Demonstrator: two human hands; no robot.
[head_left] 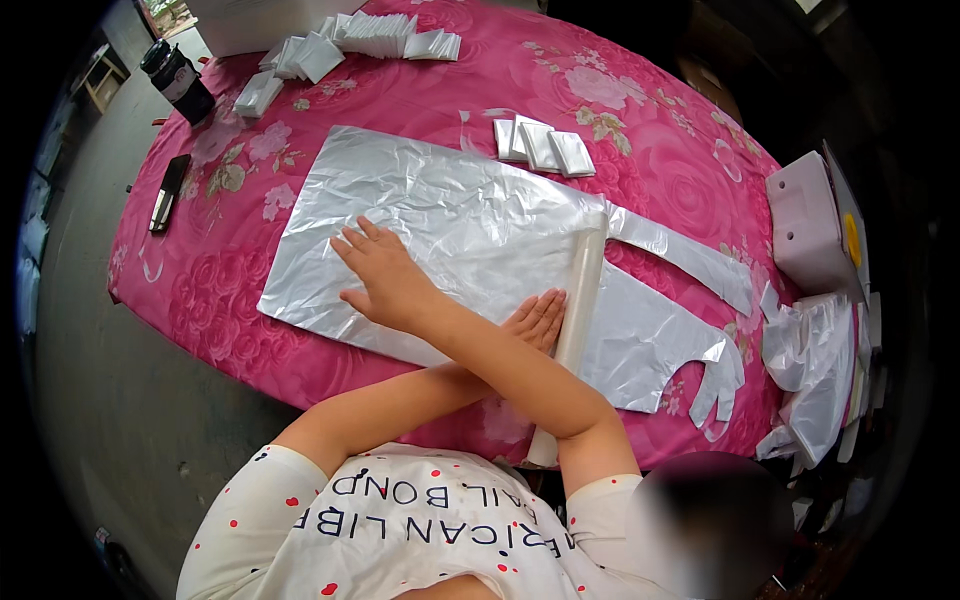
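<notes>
Silvery film (430,205) spreads under crossed arms, right forearm over left! Up goes the right hand (385,280), palm down, fingers splayed and gripping nothing. Off to its right, the left hand (537,320) is laid flat, fingers together, tips beside the pale tube (581,290), which lies across the film just right of them. Danger here: crossed arms could push unevenly and skew the tube, and such thin film could crease beneath those spread fingers. Right of the left fingertips, past the tube, cut strips (690,260) lie loose — one snag might tear them. Farther beyond those fingertips, folded packets (545,147) could get nudged if the film slides. Hard to read: the right forearm hides part of the left hand and the tube's middle, and whether the right fingers press or hover — can't tell.
</notes>
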